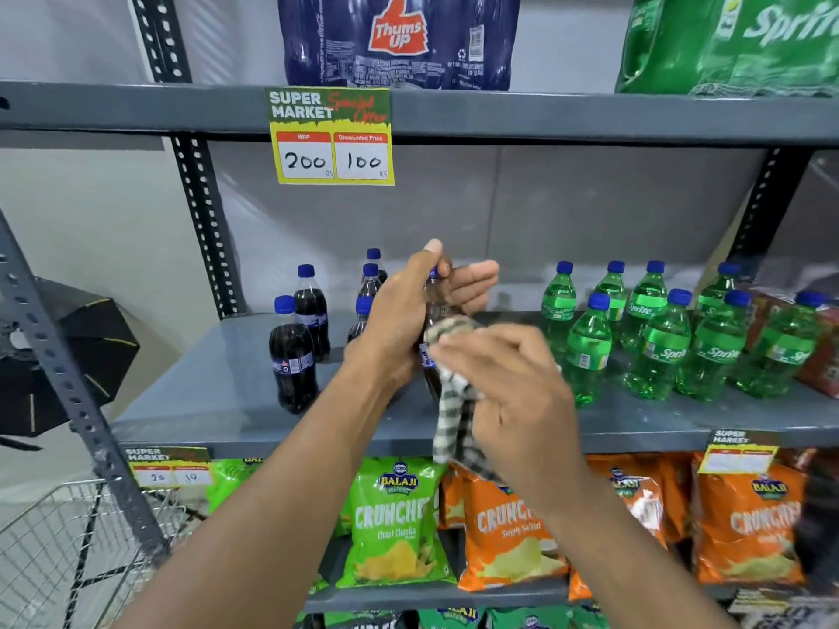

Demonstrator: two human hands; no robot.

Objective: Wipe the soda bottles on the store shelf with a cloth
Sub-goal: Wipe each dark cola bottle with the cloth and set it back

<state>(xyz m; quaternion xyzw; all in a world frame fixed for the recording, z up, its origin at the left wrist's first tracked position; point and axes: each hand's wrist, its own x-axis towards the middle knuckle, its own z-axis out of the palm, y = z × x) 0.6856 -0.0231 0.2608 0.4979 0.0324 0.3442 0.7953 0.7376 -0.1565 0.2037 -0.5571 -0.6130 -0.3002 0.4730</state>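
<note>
My left hand [408, 306] grips a dark cola bottle [436, 301] with a blue cap, held upright above the grey middle shelf [218, 392]. My right hand [508, 383] presses a black-and-white checked cloth [454, 429] against the bottle's lower body; the cloth's end hangs down past the shelf edge. The bottle's label is mostly hidden by hand and cloth. Other cola bottles [293, 356] stand on the shelf to the left. Several green Sprite bottles [658, 338] stand to the right.
Shrink-wrapped Thums Up [399, 38] and Sprite [735, 43] packs sit on the top shelf, with a price tag [333, 136] on its edge. Chip bags [399, 519] fill the shelf below. A wire basket [68, 547] stands at lower left beside a slotted upright [68, 370].
</note>
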